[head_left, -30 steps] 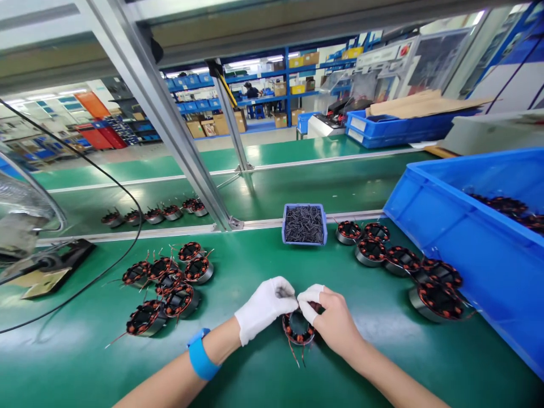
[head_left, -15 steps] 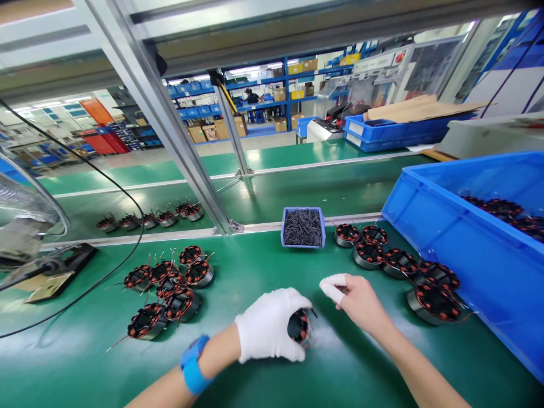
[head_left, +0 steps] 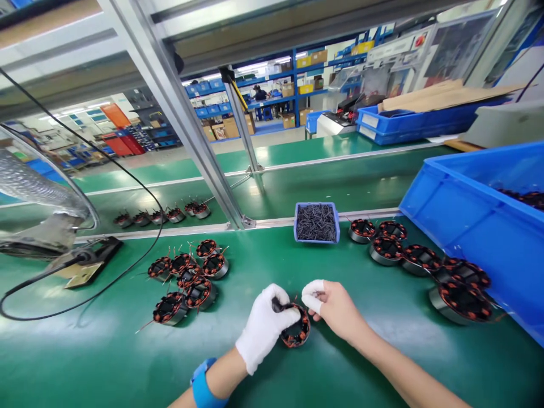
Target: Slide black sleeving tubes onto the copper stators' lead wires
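My left hand (head_left: pixel 263 326), in a white glove, grips a round motor stator (head_left: pixel 296 328) with copper windings and holds it just above the green table (head_left: pixel 106 351). My right hand (head_left: pixel 334 309), bare except for a white cot on its forefinger, pinches something small at the stator's upper rim; I cannot tell what it is. A small blue tray of black sleeves (head_left: pixel 317 222) stands beyond the hands.
A cluster of stators (head_left: pixel 187 280) lies to the left, and a row of stators (head_left: pixel 419 260) to the right beside a large blue crate (head_left: pixel 480 226). More stators (head_left: pixel 164 214) sit on the belt behind the aluminium post (head_left: pixel 191 130). A fan (head_left: pixel 38 198) and black cable (head_left: pixel 85 266) are at far left.
My right hand, which had drawn away to the right, has come back to the stator. My left hand has turned the stator so its face is up.
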### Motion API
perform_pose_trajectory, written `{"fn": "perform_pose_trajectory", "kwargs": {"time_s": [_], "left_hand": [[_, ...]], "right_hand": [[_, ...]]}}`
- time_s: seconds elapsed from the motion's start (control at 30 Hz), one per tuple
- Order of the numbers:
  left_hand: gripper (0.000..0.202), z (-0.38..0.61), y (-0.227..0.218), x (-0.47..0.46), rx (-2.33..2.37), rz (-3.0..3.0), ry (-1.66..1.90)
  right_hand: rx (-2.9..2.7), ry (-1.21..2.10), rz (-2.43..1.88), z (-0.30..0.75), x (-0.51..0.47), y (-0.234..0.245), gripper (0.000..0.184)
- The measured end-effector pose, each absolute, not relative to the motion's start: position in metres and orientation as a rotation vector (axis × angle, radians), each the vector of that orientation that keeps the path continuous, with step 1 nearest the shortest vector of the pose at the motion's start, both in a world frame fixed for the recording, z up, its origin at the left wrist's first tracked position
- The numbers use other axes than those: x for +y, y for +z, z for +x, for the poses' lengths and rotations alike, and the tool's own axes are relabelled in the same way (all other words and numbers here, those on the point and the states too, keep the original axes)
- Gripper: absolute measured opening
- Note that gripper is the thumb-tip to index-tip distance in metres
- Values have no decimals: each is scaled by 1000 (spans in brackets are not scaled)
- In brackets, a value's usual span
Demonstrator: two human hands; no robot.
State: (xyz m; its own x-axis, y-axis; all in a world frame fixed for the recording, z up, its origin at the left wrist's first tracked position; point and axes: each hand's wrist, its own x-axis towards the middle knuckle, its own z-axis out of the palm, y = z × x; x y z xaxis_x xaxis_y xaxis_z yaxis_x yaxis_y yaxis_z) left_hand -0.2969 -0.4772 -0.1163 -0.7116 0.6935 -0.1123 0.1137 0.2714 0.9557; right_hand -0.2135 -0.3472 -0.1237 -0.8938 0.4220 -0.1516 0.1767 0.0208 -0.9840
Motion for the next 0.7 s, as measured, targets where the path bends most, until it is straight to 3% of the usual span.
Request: {"fn": "perform_pose_trajectory", "kwargs": {"time_s": [0.07, 0.2, 0.27, 0.37, 0.47, 0.5, 0.6, 0.63, 0.7], "left_hand": [[29, -293, -120, -477, 2176, 775, 1568], [13, -297, -120, -479, 2122, 719, 1646], [18, -302, -119, -481, 2045, 648, 1647], [11, -304, -117, -486, 2103, 612, 1629], [16, -298, -119, -493, 2127, 607, 1659], [27, -295, -120, -496, 2072, 612, 1674], [97, -289, -128, -502, 1859, 718, 1621], [112, -289, -131, -503, 1836, 766, 1564], [119, -292, -137, -503, 1846, 841, 1447]], "right_hand": [[-2039, 1878, -586, -211, -350, -126, 10], [-2118, 1667, -578, -210, -346, -129, 15], [-2263, 1647, -636, -214, -343, -128, 23], [-2448, 1712, -563, -222, -341, -125, 31], [-2327, 1953, -616, -227, -344, -128, 27], [-2239, 2039, -700, -228, -345, -131, 29], [-2153, 2189, -832, -231, -345, -144, 31], [-2191, 2197, -823, -233, -343, -148, 31], [-2280, 2143, -762, -236, -338, -154, 33]]}}
